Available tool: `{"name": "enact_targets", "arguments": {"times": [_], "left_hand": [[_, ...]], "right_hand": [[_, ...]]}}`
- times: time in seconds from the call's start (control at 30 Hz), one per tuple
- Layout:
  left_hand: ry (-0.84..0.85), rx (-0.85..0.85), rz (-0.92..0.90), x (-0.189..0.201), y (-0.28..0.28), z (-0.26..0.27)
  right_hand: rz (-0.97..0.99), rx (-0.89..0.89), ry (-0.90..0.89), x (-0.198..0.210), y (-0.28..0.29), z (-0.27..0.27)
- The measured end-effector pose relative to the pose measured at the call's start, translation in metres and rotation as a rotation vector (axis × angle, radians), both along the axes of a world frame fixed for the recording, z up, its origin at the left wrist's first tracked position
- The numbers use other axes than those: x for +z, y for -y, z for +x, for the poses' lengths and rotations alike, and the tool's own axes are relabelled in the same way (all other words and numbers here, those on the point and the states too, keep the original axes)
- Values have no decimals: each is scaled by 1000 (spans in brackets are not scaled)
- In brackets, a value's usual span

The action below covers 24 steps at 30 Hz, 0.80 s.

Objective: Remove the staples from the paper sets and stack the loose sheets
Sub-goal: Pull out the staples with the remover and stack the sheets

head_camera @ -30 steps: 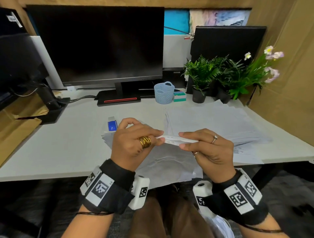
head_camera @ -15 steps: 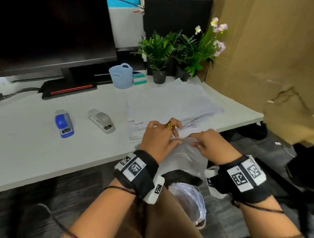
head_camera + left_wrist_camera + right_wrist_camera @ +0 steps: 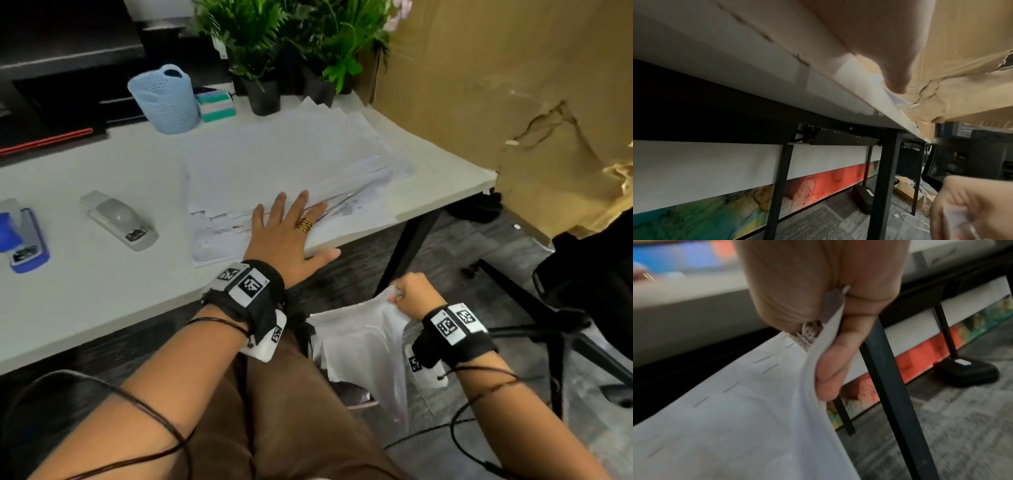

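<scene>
Below desk edge, right hand pinches stapled paper set.

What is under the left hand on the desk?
The left hand lies flat on a fanned pile of loose sheets near the desk edge. Anything beneath the pile is covered.

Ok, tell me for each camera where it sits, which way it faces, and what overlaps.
Head: looks down at the desk; both forearms show, left hand flat on the paper stack.
Left wrist: below the desk edge, facing its legs; thumb overhead.
Right wrist: looks along the right hand, which pinches a stapled paper set.
Shared: both wrist views show the black desk legs.
</scene>
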<state>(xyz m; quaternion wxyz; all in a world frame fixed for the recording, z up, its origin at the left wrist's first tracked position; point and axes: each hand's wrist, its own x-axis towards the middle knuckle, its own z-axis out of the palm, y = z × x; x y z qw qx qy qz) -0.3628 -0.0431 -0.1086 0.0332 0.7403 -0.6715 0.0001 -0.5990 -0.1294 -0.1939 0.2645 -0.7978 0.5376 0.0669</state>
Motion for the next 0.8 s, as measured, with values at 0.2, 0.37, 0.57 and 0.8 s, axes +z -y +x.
{"name": "enact_targets", "arguments": {"times": [0.2, 0.37, 0.57, 0.8], "left_hand": [[38, -5, 3, 0, 0, 0], [28, -16, 21, 1, 1, 1], [38, -10, 18, 1, 1, 2], [53, -11, 23, 1, 1, 1]], "right_hand": [[29, -15, -21, -62, 8, 14], [-14, -142, 43, -111, 8, 21], [-99, -59, 132, -142, -13, 15], [30, 225, -248, -156, -35, -6]]}}
